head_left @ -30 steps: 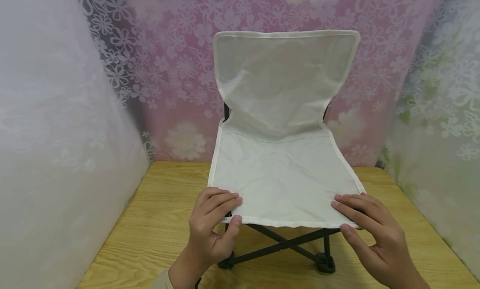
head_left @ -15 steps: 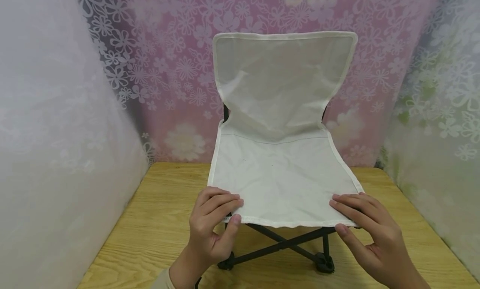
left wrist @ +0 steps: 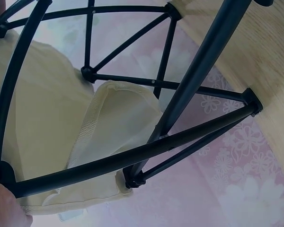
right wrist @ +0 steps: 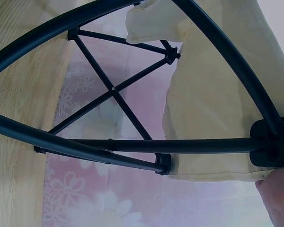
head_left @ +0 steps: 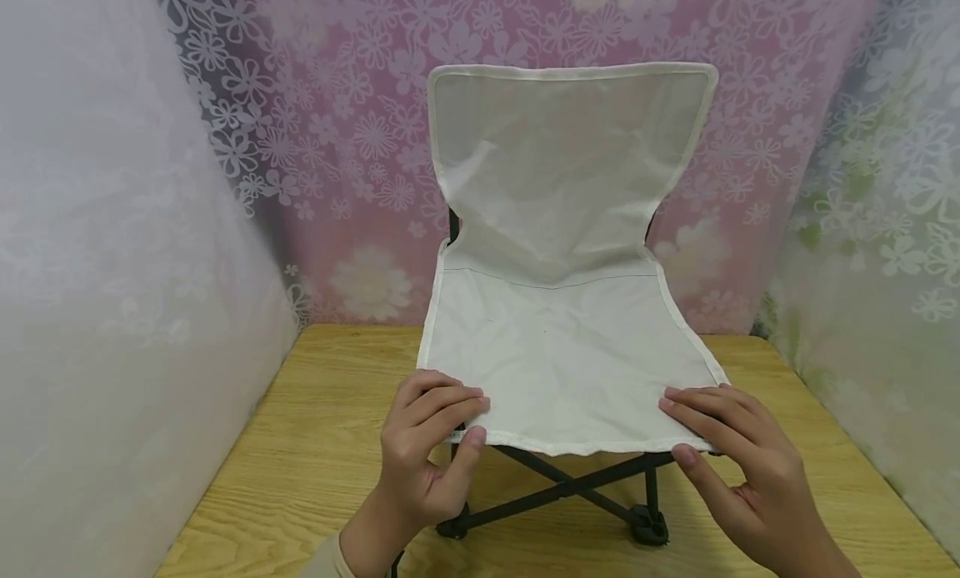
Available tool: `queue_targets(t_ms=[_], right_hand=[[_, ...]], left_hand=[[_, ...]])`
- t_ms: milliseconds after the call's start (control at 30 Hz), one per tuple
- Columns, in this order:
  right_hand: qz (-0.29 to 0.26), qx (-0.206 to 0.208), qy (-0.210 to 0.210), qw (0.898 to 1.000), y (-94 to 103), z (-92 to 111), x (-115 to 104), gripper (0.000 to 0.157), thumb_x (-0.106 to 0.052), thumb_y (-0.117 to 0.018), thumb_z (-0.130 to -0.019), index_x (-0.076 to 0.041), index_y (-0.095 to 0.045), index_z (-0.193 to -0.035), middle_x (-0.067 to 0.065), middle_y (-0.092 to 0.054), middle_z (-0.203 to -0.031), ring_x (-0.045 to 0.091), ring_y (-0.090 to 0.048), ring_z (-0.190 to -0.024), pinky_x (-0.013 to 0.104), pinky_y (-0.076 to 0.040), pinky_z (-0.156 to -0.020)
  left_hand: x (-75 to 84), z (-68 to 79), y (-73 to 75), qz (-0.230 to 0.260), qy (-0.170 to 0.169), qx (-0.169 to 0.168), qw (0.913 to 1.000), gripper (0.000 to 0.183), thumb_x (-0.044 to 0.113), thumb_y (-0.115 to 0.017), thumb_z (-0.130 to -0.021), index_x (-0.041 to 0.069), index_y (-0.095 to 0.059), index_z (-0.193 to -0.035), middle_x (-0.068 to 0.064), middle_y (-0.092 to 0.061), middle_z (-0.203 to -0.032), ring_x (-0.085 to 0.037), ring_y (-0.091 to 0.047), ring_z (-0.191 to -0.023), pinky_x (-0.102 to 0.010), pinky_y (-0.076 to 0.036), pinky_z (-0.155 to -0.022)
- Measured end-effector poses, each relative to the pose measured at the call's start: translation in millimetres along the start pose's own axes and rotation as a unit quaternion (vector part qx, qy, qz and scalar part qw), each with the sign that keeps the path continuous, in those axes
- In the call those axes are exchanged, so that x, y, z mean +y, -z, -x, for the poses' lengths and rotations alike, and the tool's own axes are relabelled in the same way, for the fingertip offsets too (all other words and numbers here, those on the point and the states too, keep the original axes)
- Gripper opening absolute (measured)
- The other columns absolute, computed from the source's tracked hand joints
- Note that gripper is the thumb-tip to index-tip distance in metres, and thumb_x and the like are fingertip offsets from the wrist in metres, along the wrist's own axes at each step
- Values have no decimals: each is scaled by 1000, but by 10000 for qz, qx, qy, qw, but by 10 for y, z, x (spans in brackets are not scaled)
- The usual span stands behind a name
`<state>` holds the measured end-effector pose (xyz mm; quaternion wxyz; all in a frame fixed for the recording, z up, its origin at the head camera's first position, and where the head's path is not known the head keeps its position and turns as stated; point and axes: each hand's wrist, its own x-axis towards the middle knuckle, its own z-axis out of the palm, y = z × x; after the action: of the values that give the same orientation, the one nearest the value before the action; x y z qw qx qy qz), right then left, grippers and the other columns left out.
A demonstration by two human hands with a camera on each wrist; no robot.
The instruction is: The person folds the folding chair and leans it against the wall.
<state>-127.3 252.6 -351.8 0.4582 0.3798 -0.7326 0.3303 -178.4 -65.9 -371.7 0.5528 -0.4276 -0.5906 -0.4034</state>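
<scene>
Table [head_left: 322, 445]; left grip [head_left: 412, 445], right grip [head_left: 765, 461]; both loosely spread at front of chair seat [head_left: 551, 353]

The left hand [left wrist: 7, 208] touches the cloth [left wrist: 42, 104] just beside a near joint [left wrist: 5, 176] of the frame [left wrist: 200, 64], one foot [left wrist: 252, 100] on the table [left wrist: 270, 52]; far behind, a floral sheet [left wrist: 227, 163].

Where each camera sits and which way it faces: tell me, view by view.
Head: on the head, facing forward and down at the white fabric chair; left hand, right hand and beige sleeve show.
Left wrist: on that wrist, facing the chair's black tubular frame from below; left hand partly shows, lower left.
Right wrist: on that wrist, facing the same frame from below; right hand partly shows, lower right.
Shared: both wrist views show the frame and pink floral backdrop.
</scene>
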Motion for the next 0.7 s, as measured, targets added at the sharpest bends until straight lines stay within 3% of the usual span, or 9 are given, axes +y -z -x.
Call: queue_targets(t_ms=[700], right_hand=[[147,114,-167,9997,-53,-25,-26,41,-31,-67,-106,7,-78,-114,12,-77,-123,12,-61,-127,25,-38,-121]], left_hand=[[-4,-50,4,20,37,52,10000,21,10,-63,-96,1,-79,-87,-14,-78,-86,-29,-65,-84,-39,-52,-80]])
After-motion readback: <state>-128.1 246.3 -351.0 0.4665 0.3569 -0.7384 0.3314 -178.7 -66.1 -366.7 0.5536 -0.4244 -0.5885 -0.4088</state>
